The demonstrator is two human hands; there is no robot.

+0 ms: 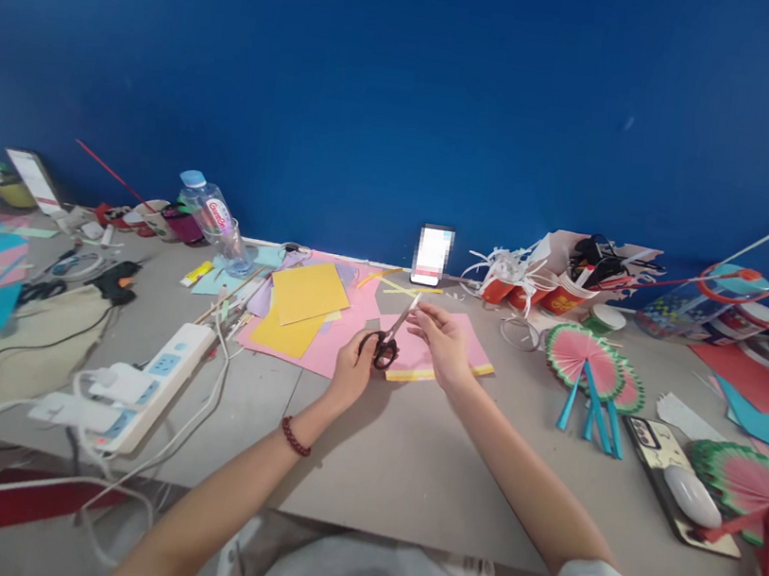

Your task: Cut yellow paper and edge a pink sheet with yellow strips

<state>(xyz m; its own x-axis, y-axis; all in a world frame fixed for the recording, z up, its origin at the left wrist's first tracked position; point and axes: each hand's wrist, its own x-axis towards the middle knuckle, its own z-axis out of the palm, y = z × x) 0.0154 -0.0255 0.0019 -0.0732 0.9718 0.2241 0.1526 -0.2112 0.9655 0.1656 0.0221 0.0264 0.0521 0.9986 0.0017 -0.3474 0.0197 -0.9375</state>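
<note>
In the middle of the desk, my left hand [351, 364] is closed round the black handles of a pair of scissors [386, 350]. Its blades point up and away, toward the fingertips of my right hand [445, 339]. Those right fingers are bent in a pinch beside the blade tips, where a small whitish bit shows; I cannot make out what they hold. Under both hands lies pink paper [473, 343] with a yellow strip [419, 375] along its near edge. Yellow sheets [308, 294] rest on more pink paper to the left. Thin yellow strips [395, 286] lie just beyond.
A lit phone [432, 257] leans on the blue wall. Left are a power strip [161, 381] with trailing white cables, a plastic bottle [213, 212] and a glue gun [114, 282]. Right are paper cups [566, 294], watermelon-patterned paper fans [581, 359] and a mouse [691, 495] on a phone.
</note>
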